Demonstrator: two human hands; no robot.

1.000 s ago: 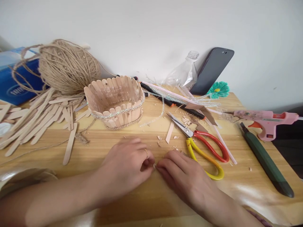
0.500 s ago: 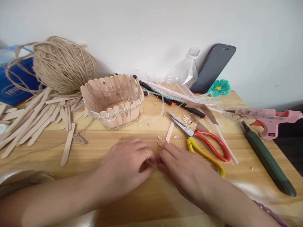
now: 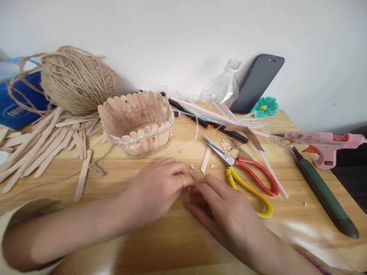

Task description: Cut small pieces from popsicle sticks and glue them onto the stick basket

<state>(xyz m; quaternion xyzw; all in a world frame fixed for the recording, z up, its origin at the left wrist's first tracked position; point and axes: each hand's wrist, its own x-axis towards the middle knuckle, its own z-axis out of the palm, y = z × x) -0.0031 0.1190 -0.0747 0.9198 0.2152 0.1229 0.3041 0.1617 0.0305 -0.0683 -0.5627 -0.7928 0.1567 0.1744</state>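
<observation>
My left hand (image 3: 160, 187) and my right hand (image 3: 222, 208) meet fingertip to fingertip on the wooden table (image 3: 177, 244), just in front of me. Both have their fingers curled together around a small pale piece between them, too small to name. A ring shows on my left hand. Behind the hands stands a basket of ice-lolly sticks (image 3: 137, 121) with a sparkly band round it. Red and yellow scissors (image 3: 246, 177) lie shut just right of my right hand. A short stick piece (image 3: 205, 159) and wood chips lie beyond my fingers.
A ball of jute twine (image 3: 76, 78) and a heap of loose sticks (image 3: 43, 147) fill the back left, by a blue box (image 3: 15, 105). A plastic bottle (image 3: 222, 89), a phone (image 3: 256, 84), a green paper flower (image 3: 265, 107), a pink glue gun (image 3: 323, 147) and a green-handled tool (image 3: 323, 194) lie right.
My left hand has lifted and slid a little forward and right, over my right fingertips. My right hand has drawn back slightly. The view shifted a little.
</observation>
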